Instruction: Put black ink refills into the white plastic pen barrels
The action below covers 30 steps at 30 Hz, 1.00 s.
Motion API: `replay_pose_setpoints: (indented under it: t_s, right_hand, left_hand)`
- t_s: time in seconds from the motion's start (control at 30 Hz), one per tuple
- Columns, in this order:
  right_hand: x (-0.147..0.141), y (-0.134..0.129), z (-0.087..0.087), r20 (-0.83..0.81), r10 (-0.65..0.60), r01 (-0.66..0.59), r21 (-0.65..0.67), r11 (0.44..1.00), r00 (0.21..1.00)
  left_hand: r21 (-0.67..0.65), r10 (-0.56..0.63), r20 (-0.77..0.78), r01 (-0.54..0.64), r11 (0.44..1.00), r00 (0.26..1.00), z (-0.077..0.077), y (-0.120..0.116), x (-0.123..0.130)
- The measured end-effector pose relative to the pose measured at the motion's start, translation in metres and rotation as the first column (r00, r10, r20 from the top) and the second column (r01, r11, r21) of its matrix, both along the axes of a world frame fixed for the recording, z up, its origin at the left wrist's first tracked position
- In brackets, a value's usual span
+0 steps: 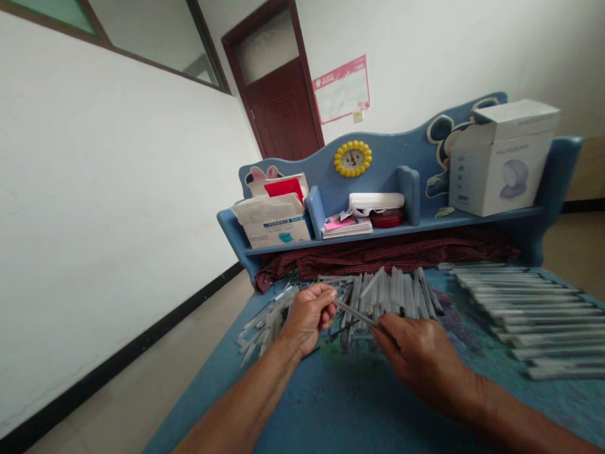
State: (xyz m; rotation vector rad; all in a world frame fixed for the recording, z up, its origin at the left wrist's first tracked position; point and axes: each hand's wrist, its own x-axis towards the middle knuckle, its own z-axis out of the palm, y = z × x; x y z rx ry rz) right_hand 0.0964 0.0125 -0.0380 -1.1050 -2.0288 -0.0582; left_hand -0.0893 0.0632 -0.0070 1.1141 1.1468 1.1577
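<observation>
Far left of the yellow flower-rimmed clock (352, 158), a plain white wall (94, 176) slopes down to a dark skirting. Below and left of the clock, loose clear tubes (261, 334) lie scattered on the blue tabletop (331, 403). Level with them in breadth but nearer the clock's height, a white carton (278, 228) stands on the blue shelf unit (425, 229), a red item showing at its top. Left of and above the clock is a dark red door (283, 113). Below and slightly left of the clock, the left hand (309, 315) pinches one end of a slender clear tube (354, 313). This tube slants down to the right, directly beneath the clock; its other end disappears into the right hand (416, 347), closed on it below and right of the clock. Behind the hands, right of and below the clock, a bundle of tubes (392, 290) lies close together. Far right of the clock, a tall white box (503, 164) stands on the shelf unit; lower down, dark-tipped pens (543, 315) lie side by side, slightly blurred.
</observation>
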Motion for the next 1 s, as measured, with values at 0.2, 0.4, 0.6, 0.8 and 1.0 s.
replay_pose_setpoints:
  t_s: [0.2, 0.4, 0.6, 0.8, 1.0]
  right_hand:
    - [0.000, 0.001, -0.001, 0.097, -0.052, 0.039, 0.137, 0.990, 0.994]
    - [0.001, 0.002, -0.005, 0.121, -0.062, 0.048, 0.121, 0.992, 0.991]
    - [0.000, 0.002, 0.000, 0.142, -0.089, 0.085, 0.035, 0.996, 0.986]
    - [0.004, 0.005, 0.017, 0.277, -0.115, 0.134, -0.048, 0.990, 0.954]
    - [0.010, 0.008, 0.030, 0.376, -0.088, 0.123, -0.069, 0.990, 0.922]
  left_hand:
    - [-0.015, 0.028, 0.031, -0.027, 1.000, 0.999, -0.005, -0.002, 0.004]
    - [-0.028, 0.047, 0.029, -0.046, 0.999, 0.998, -0.006, -0.005, 0.006]
    - [0.009, 0.049, 0.010, -0.049, 0.999, 0.999, -0.005, -0.002, 0.004]
    - [0.080, 0.090, -0.054, -0.085, 0.993, 0.995, 0.002, -0.001, 0.010]
    - [0.061, -0.034, -0.106, 0.040, 0.997, 0.994, 0.007, -0.009, 0.021]
